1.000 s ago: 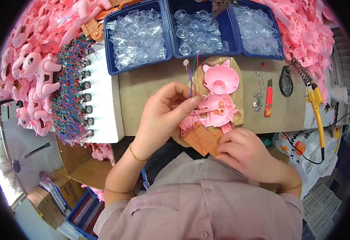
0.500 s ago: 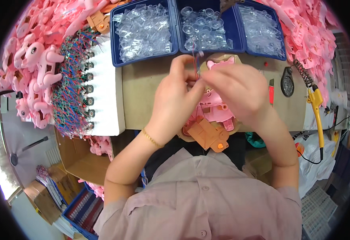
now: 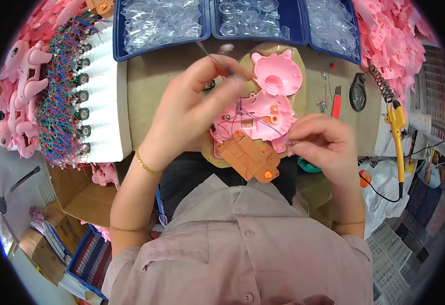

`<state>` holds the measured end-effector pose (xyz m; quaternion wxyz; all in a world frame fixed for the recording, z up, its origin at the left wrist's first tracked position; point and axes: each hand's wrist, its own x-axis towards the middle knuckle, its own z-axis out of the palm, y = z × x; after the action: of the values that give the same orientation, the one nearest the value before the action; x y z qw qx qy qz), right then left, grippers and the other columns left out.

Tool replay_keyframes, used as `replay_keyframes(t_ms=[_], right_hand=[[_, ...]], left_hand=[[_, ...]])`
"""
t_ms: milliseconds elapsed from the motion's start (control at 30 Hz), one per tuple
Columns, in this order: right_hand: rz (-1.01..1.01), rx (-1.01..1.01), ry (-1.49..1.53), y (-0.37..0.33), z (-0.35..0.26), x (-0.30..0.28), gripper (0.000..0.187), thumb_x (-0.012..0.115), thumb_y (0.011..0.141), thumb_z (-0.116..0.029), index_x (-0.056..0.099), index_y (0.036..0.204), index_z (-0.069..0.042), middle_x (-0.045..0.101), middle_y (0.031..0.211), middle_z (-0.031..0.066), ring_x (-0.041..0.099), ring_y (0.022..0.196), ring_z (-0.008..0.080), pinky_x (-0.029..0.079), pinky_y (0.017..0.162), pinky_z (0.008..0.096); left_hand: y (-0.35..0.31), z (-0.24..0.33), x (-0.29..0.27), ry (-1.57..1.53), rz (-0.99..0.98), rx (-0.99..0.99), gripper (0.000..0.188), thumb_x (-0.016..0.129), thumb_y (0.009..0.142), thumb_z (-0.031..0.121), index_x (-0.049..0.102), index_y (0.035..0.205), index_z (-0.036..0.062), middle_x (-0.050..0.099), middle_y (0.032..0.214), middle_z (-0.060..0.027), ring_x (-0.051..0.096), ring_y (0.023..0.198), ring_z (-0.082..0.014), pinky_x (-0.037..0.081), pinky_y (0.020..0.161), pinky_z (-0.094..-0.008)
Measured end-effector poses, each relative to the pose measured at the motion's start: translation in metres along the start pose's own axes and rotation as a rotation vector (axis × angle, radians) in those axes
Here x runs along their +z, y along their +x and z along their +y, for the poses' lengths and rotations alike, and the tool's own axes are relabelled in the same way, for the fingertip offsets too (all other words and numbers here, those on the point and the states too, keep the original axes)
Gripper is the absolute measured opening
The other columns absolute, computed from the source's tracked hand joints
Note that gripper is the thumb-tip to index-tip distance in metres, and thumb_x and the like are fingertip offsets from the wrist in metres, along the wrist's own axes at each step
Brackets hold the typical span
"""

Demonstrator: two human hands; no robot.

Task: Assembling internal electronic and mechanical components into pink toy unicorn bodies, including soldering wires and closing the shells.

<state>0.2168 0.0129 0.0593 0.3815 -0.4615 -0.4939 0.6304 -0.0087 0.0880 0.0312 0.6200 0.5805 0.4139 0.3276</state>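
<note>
Thin coloured wires (image 3: 207,51) rise from the pinched fingers of my left hand (image 3: 187,101); a small pale blurred piece hangs near their tips. Part of a round dark speaker (image 3: 209,85) shows beside these fingers. My right hand (image 3: 326,142) is closed in a pinch on a thin wire (image 3: 268,121), by a tiny clear part, near the lower right of the pink toy shell (image 3: 248,122). That animal-shaped shell lies with its hollow side up, below and between my hands. An orange gearbox (image 3: 250,158) rests at the shell's near edge, with wires running from it.
Blue bins (image 3: 210,23) of clear plastic parts stand at the back. White foam (image 3: 112,96) with wired speakers is at the left, beside pink toy bodies (image 3: 27,86). Rightward lie a red-handled tool (image 3: 337,104), a black oval object (image 3: 357,92) and a yellow soldering iron (image 3: 396,122).
My hands have parted: the right moved down and right with a wire, the left stayed up at the left with wires. The pink shell shows more fully. The whole view has shifted slightly.
</note>
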Motion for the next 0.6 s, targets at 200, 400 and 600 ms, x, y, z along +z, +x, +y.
replay_keyframes(t_ms=[200, 400, 600], right_hand=[[0.033, -0.068, 0.057, -0.006, -0.003, -0.003, 0.012, 0.067, 0.078, 0.006, 0.066, 0.09, 0.005, 0.064, 0.093, 0.0095, 0.062, 0.084, 0.0146, 0.051, 0.071, 0.0256], [0.092, -0.056, -0.357, 0.004, -0.002, 0.013, 0.012, 0.067, 0.079, 0.003, 0.067, 0.091, 0.002, 0.065, 0.086, 0.0091, 0.063, 0.081, 0.0136, 0.05, 0.067, 0.0249], [0.096, -0.416, -1.091, 0.038, 0.023, 0.025, 0.009, 0.068, 0.077, -0.004, 0.067, 0.086, -0.004, 0.066, 0.087, 0.0039, 0.061, 0.079, 0.0186, 0.043, 0.072, 0.031]], left_hand=[[0.007, -0.001, 0.007, 0.767, -0.061, 0.497, 0.031, 0.067, 0.075, 0.007, 0.062, 0.105, 0.0079, 0.065, 0.08, -0.0033, 0.059, 0.082, -0.0209, 0.036, 0.097, -0.0394], [-0.001, -0.002, 0.004, 0.573, 0.026, 0.267, 0.024, 0.071, 0.076, 0.011, 0.067, 0.098, 0.0043, 0.063, 0.079, -0.0055, 0.057, 0.079, -0.0184, 0.043, 0.083, -0.0319], [-0.003, -0.015, 0.006, 0.665, 0.134, 0.313, 0.014, 0.071, 0.076, 0.014, 0.068, 0.087, 0.0056, 0.064, 0.079, -0.0057, 0.058, 0.079, -0.0221, 0.042, 0.077, -0.0343]])
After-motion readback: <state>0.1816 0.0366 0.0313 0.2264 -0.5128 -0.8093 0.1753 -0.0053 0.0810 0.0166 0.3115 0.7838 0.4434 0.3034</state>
